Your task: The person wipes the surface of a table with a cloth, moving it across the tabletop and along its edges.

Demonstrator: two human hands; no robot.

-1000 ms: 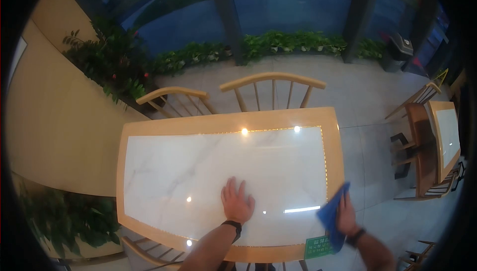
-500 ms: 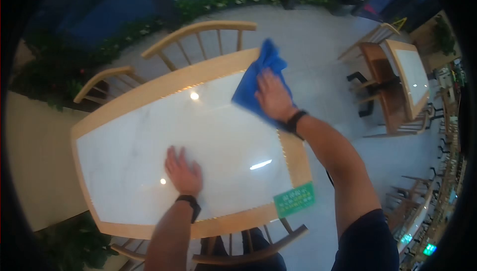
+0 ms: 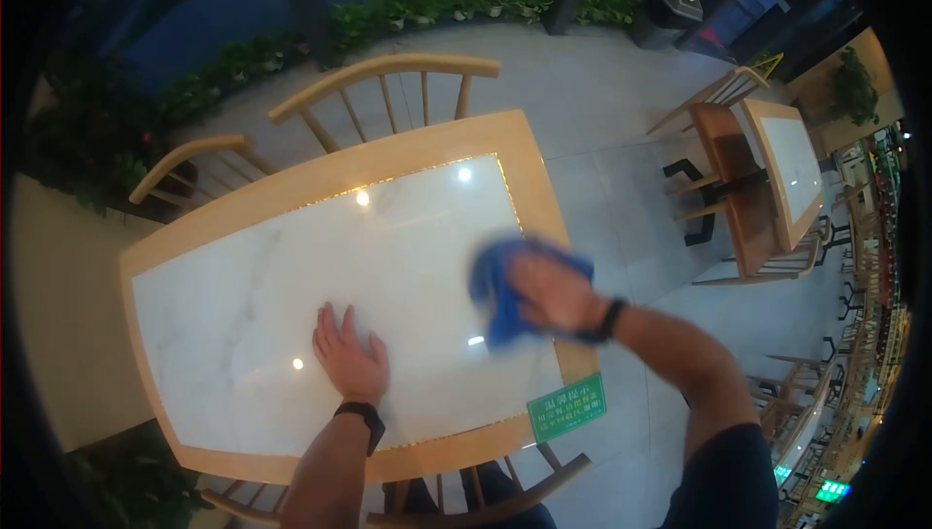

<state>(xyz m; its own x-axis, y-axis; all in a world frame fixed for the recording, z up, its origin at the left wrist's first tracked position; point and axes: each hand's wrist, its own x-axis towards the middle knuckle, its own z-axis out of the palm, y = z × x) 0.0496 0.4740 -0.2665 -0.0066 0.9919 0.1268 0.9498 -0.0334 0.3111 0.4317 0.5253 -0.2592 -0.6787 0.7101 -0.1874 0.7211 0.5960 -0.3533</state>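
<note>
A blue cloth (image 3: 500,296), smeared by motion, lies over the right edge of the table (image 3: 233,286), which has a white marble-look top and a pale wooden border. My right hand (image 3: 555,291) is on top of the cloth and holds it against the surface; its fingers are blurred. Flat on the white top, left of the cloth, rests my left hand (image 3: 351,352) with fingers apart and nothing in it. A green sign (image 3: 566,408) with white lettering sits at the table's near right corner.
Wooden chairs stand at the far side (image 3: 388,65) and near side (image 3: 495,510) of the table. Another table (image 3: 791,165) with brown-seated chairs is at the right. Potted plants (image 3: 437,5) and a dark bin (image 3: 670,15) line the back.
My right hand has moved the blue cloth from the far right corner toward me along the right edge. My left hand remains on the tabletop. The view has shifted slightly.
</note>
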